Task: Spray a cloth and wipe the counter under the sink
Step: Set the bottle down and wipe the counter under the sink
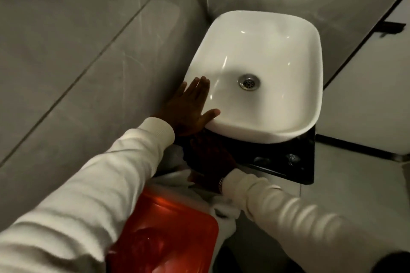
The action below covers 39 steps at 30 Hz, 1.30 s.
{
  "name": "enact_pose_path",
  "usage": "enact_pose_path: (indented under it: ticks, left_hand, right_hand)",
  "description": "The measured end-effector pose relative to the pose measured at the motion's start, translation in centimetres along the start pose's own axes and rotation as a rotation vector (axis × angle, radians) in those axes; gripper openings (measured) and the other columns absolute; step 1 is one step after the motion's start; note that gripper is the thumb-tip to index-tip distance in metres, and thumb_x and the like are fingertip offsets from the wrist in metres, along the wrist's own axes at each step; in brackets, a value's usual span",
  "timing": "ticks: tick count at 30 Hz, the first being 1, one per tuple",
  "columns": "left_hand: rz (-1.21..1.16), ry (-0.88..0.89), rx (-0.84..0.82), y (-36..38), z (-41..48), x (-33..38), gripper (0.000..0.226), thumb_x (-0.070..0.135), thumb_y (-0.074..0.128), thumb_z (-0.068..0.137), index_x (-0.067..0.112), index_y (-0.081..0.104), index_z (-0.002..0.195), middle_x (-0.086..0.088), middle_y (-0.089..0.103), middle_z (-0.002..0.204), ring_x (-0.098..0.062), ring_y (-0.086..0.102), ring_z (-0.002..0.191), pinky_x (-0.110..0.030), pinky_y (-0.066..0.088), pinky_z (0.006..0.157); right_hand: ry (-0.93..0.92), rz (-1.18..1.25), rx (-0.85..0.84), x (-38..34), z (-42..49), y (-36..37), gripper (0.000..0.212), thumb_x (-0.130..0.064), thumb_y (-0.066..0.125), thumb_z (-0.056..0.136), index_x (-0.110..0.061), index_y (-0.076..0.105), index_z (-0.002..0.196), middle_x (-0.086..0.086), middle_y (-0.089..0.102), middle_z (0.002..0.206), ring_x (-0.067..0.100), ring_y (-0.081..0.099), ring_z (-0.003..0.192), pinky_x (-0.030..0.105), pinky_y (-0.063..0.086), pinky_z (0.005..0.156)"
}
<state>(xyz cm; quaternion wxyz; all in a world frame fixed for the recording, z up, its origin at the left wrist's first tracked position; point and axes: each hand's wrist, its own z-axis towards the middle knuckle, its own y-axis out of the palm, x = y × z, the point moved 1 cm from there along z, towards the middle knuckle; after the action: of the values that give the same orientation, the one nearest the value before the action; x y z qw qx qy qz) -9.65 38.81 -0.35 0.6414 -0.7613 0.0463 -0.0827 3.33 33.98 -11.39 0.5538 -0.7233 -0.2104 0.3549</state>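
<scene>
A white vessel sink [261,68] stands on a black bench [295,168] set into the corner of grey tiled walls [77,40], and overhangs the bench's near edge. A metal drain [249,81] sits in the middle of the basin.

The left hand [192,107] lies flat against the sink's left rim, fingers [203,86] straight and close together pointing along the rim, thumb spread out onto the near left corner of the basin. It holds nothing.

The right hand [210,159] is low on the bench's near left part, just under the sink's overhang, palm down in deep shadow. A pale bit of cloth [177,155] with a touch of blue shows just left of this hand at the bench's left edge; whether the fingers of this hand are spread or bunched on the cloth cannot be told in the dark. Both arms wear cream ribbed sleeves [93,184].

Glints on the bench's right part mark some small shiny fittings [292,158], too dim to name. Below the bench's near edge stands a bin with a red lid [168,228]
</scene>
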Motion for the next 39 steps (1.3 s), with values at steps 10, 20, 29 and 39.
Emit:
enact_pose_path:
  ticks: [10, 20, 29, 39]
  left_hand:
    - [-0.003, -0.031, 0.014, 0.2, 0.5, 1.2, 0.078, 0.056, 0.020, 0.093, 0.009, -0.010, 0.148, -0.012, -0.013, 0.161, -0.024, -0.012, 0.149, -0.046, -0.005, 0.122]
    - [0.013, -0.051, 0.062, 1.3, 0.8, 5.8, 0.096, 0.072, -0.009, 0.075, 0.010, -0.010, 0.148, -0.010, -0.011, 0.162, -0.022, -0.012, 0.149, -0.048, -0.004, 0.122]
    - [-0.010, -0.027, 0.046, 1.4, 2.4, 10.6, 0.109, 0.079, -0.020, 0.065, 0.009, -0.011, 0.148, -0.010, -0.011, 0.162, -0.023, -0.013, 0.149, -0.049, -0.005, 0.121]
    - [-0.142, -0.094, 0.007, 1.4, 5.7, 17.3, 0.101, 0.078, -0.001, 0.075, 0.010, -0.008, 0.148, -0.009, -0.012, 0.162, -0.021, -0.013, 0.149, -0.048, -0.001, 0.122]
  right_hand:
    - [0.036, -0.199, 0.062, -0.3, 0.2, -0.6, 0.112, -0.080, 0.056, 0.067, -0.018, 0.014, 0.150, 0.016, 0.024, 0.158, 0.039, 0.021, 0.145, 0.053, 0.007, 0.117]
    - [0.022, -0.345, -0.115, 12.0, -16.0, -1.9, 0.115, -0.071, 0.063, 0.068, -0.012, 0.012, 0.152, 0.016, 0.009, 0.161, 0.035, 0.004, 0.147, 0.051, -0.006, 0.112]
    - [0.554, -0.006, 0.032, 10.5, -16.6, -0.9, 0.104, -0.082, 0.028, 0.074, -0.025, -0.015, 0.149, 0.003, -0.020, 0.158, 0.025, -0.022, 0.142, 0.047, -0.009, 0.116]
    - [0.322, 0.000, -0.013, 18.4, -18.1, -2.5, 0.092, -0.075, 0.035, 0.081, -0.033, -0.010, 0.150, -0.004, -0.019, 0.161, 0.022, -0.025, 0.143, 0.054, -0.002, 0.122]
